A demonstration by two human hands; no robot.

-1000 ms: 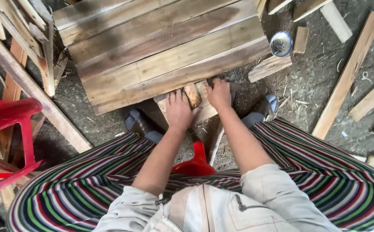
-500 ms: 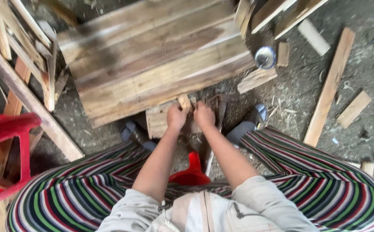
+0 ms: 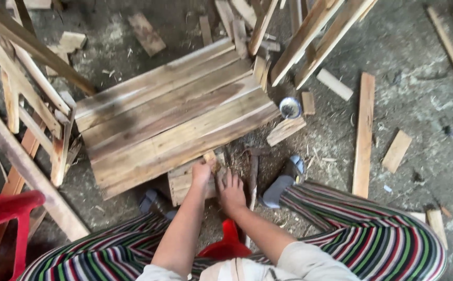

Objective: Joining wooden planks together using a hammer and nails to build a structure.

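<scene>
A panel of several nailed pale wooden planks (image 3: pixel 174 117) lies flat on the ground in front of me. Below its near edge sits a short plank block (image 3: pixel 182 183). My left hand (image 3: pixel 202 173) grips a small wooden piece (image 3: pixel 210 157) standing at that near edge. My right hand (image 3: pixel 231 190) rests palm down beside it, fingers spread on the block and ground. A hammer-like tool (image 3: pixel 253 174) lies just right of that hand. I sit on a red stool (image 3: pixel 228 244), legs in striped trousers.
A small metal tin (image 3: pixel 290 107) stands right of the panel, with offcuts (image 3: pixel 285 130) near it. A long plank (image 3: pixel 364 133) lies on the right. Slatted wooden frames (image 3: pixel 34 119) lean at the left, more (image 3: pixel 309 36) at the top. A red plastic chair (image 3: pixel 2 216) is lower left.
The view has tilted back, showing more ground beyond the panel. My hands moved closer together at the panel's near edge; the left now holds the small piece upright.
</scene>
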